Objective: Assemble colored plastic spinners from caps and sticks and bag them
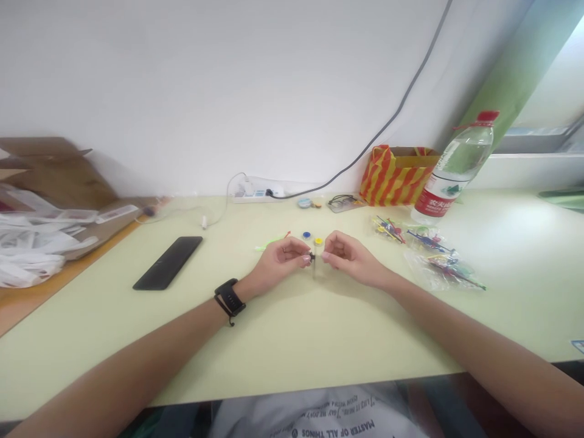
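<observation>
Near the middle of the table, my left hand (285, 260) pinches a small black piece (312, 257) between thumb and fingertips. A thin pale rod (314, 267) stands out beside that piece, pointing toward me. Just to its right is my right hand (345, 257), its fingers curled and its thumb close to the fingertips; whatever it holds, if anything, is too small to tell. Behind the hands lie a blue round piece (306, 235) and a yellow round piece (318, 242). A green and red piece (272, 242) lies behind my left hand, partly covered by it.
A black phone (168, 263) lies at left, near a cardboard box (59, 170) with white plastic strips. Bagged colourful parts (449, 264), a large water bottle (456, 170) and a striped bag (392, 176) are at right. A power strip (258, 190) sits against the wall.
</observation>
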A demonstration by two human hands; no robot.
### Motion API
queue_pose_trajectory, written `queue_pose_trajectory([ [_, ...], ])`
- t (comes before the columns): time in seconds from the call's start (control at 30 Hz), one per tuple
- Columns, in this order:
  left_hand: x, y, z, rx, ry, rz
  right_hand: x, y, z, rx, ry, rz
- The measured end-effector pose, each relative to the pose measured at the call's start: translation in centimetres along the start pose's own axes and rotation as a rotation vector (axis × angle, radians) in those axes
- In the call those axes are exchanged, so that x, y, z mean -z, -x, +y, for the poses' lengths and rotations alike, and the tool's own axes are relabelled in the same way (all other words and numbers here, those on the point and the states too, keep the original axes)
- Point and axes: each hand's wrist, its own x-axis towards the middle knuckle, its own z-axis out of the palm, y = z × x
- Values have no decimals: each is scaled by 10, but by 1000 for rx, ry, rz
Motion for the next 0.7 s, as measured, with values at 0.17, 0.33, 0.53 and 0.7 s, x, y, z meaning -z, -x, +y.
queue_pose_trajectory([
  [0.17, -7, 2, 2, -2, 28, -45, -6, 1, 1, 15, 3, -42],
  [0.33, -8, 2, -2, -35, 14, -49, -8, 0, 3, 13, 18, -26],
  [0.53, -5, -1, -5, -24, 47, 4, -5, 2, 4, 40, 64, 58],
  [0.7, -5, -2, 0, -22, 61, 23, -10, 5, 6, 72, 53, 90],
])
